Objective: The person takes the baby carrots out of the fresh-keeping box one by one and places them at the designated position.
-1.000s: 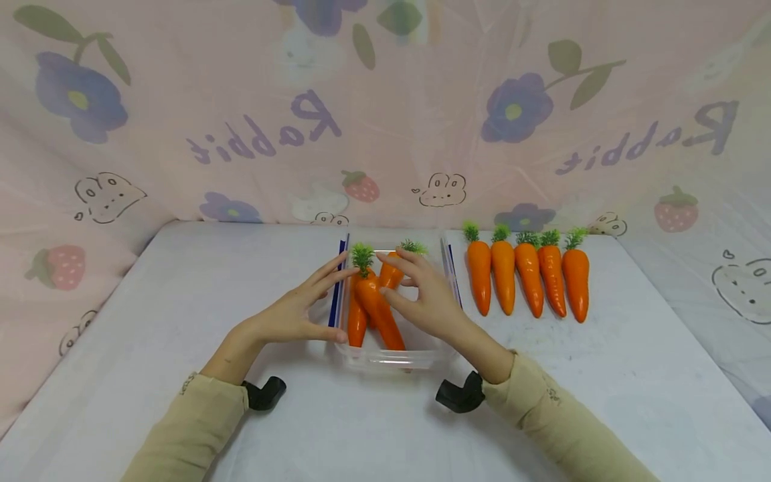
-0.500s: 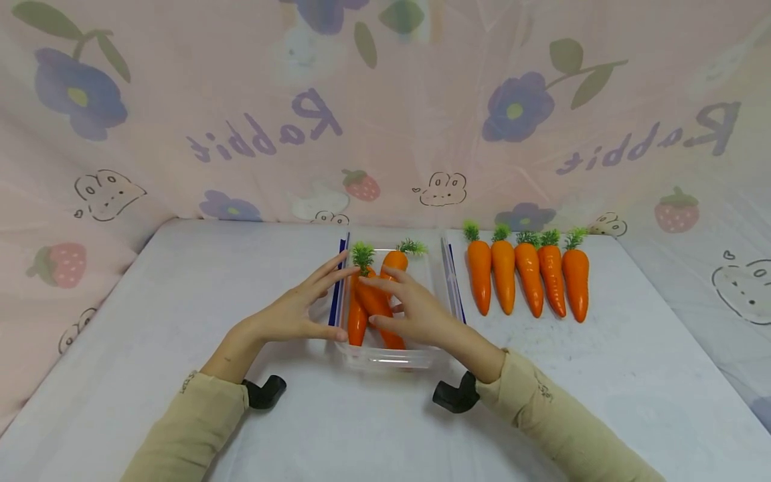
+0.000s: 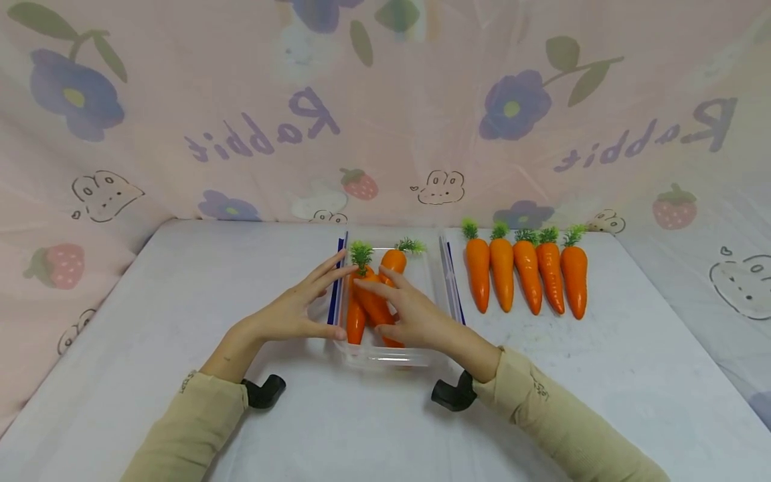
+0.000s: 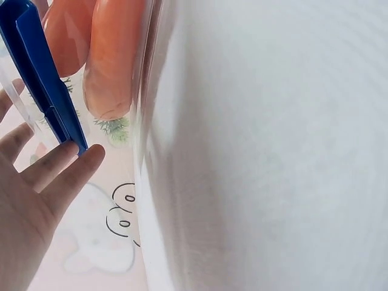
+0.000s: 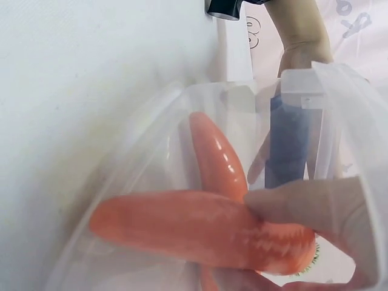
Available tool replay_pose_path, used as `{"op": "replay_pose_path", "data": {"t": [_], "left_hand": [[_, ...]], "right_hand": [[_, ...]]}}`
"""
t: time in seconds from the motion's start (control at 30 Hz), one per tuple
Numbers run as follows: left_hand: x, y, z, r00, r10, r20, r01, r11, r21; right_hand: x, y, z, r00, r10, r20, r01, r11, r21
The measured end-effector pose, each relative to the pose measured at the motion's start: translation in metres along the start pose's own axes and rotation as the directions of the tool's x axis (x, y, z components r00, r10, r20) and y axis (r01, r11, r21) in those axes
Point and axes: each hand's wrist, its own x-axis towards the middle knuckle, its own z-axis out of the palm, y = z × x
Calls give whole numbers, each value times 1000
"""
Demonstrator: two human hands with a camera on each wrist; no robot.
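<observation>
A clear plastic box [image 3: 391,359] with blue side clips holds three orange toy carrots with green tops. My left hand [image 3: 295,311] touches the box's left side, its fingers spread along the blue clip [image 4: 39,73] and its thumb at the near left corner. Inside the box, my right hand [image 3: 421,318] pinches the uppermost carrot [image 5: 163,224] between thumb [image 5: 273,203] and fingers. This carrot lies slantwise across the left carrot [image 3: 356,326]. Farther back in the box is another carrot [image 3: 394,260], its lower part hidden by my right hand.
Right of the box, several more carrots [image 3: 527,274] lie side by side on the white table [image 3: 181,301], tops pointing away. A pink rabbit-print cloth [image 3: 385,120] hangs behind the table. Black wrist mounts [image 3: 265,391] stick out under both sleeves.
My right hand has come down and toward me, from over the back carrot's top to the uppermost carrot, which it now grips. The left hand has stayed in place.
</observation>
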Motion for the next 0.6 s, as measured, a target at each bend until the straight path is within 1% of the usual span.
{"op": "replay_pose_path", "data": {"t": [0.17, 0.3, 0.47, 0.6], "left_hand": [[0, 0, 0, 1000, 2, -1, -2, 1000, 4], [0, 0, 0, 1000, 4, -1, -4, 1000, 7], [0, 0, 0, 1000, 2, 2, -2, 1000, 3], [0, 0, 1, 1000, 5, 2, -5, 1000, 7]], "right_hand": [[-1, 1, 0, 1000, -17, -19, 17, 1000, -22], [-2, 0, 0, 998, 8, -60, -10, 1000, -23], [-2, 1, -1, 988, 45, -150, -48, 999, -21], [-2, 2, -2, 971, 47, -235, -45, 999, 12]]}}
